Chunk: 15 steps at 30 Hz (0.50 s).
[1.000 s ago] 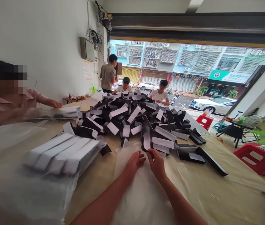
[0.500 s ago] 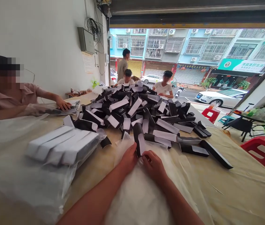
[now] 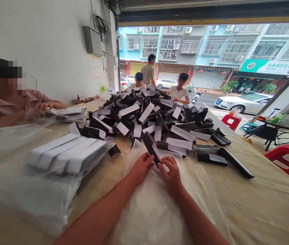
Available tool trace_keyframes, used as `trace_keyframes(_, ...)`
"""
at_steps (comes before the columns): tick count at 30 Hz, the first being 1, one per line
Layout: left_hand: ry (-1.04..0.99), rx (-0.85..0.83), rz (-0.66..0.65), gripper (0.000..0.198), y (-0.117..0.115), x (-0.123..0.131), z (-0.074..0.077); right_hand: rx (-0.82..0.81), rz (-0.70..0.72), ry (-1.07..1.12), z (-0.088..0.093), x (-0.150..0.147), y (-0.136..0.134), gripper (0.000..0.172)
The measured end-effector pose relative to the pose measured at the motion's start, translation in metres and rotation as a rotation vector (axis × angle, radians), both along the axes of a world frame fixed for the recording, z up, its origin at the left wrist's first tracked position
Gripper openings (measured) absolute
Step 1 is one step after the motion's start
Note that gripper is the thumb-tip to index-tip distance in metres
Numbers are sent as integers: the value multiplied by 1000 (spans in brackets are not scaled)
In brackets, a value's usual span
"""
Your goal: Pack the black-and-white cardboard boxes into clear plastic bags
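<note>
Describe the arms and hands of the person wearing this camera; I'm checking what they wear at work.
The left forearm and right forearm are bare, with no sleeves showing. The left hand and right hand wear no gloves, and neither wrist shows a watch or bracelet.

Narrow black box [image 3: 147, 143], white band [image 3: 156, 153], probably paper, tilted.

Green shop sign [image 3: 268, 66] — lettering too small
</note>
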<state>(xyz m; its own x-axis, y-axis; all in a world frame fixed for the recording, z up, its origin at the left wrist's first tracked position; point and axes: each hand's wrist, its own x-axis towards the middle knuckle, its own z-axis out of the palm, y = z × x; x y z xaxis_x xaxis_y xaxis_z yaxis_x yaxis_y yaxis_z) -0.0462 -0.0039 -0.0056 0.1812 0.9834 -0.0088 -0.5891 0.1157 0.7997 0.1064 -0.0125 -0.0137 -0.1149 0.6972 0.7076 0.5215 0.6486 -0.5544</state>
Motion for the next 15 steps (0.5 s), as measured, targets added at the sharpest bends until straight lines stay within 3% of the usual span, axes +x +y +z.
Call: trace_keyframes(15,113,13,32,40,2,-1,-10,-64,87,27,3,-1,-2,26)
